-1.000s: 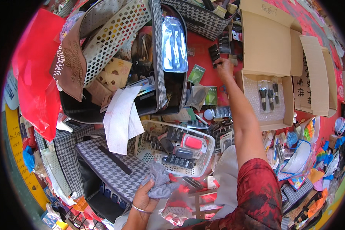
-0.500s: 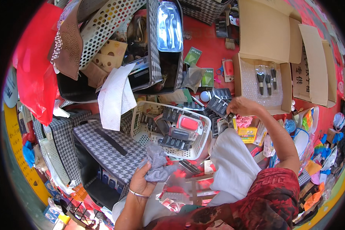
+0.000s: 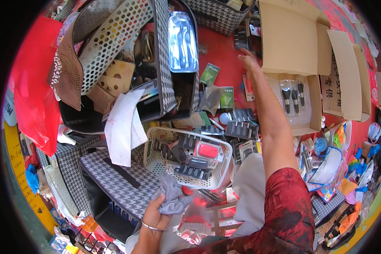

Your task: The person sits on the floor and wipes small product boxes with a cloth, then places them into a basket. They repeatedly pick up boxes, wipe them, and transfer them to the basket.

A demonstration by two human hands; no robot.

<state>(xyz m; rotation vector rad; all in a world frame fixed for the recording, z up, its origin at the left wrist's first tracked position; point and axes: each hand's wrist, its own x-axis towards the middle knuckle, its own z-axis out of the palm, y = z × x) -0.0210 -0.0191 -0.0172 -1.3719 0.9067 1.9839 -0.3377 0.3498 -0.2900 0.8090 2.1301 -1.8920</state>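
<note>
- Cloth: crumpled grey rag (image 3: 172, 195), soft and bunched into folds, dull blue-grey. It sits low in the head view, just in front of the white perforated plastic basket (image 3: 156, 154), over the edge of the black-and-white houndstooth fabric box (image 3: 114, 182).
- Left hand (image 3: 156, 211) closed around the rag's lower part, fingers wrapped in the folds; thin metal bangle on the wrist.
- Right hand (image 3: 249, 62) stretched far out over the red table surface (image 3: 218, 51), fingers loosely spread and flat, gripping nothing. It lies just beside the lower flap of the open brown cardboard box (image 3: 288, 38); cannot tell if it touches the flap.
- Right arm bare to the elbow, red patterned sleeve (image 3: 288, 211) above that.
- Basket holds black carded packs and a red-topped plastic pack (image 3: 207, 150).
- Clear blister pack of small dark tools (image 3: 293, 99) lies in a lower cardboard box, right of the forearm.
- Two small green packets (image 3: 218, 84) lie on the red surface left of the forearm.
- Silvery blister pack (image 3: 183, 42) leans on the upright houndstooth bin at top.
- Red plastic bag (image 3: 34, 89) at far left.
</note>
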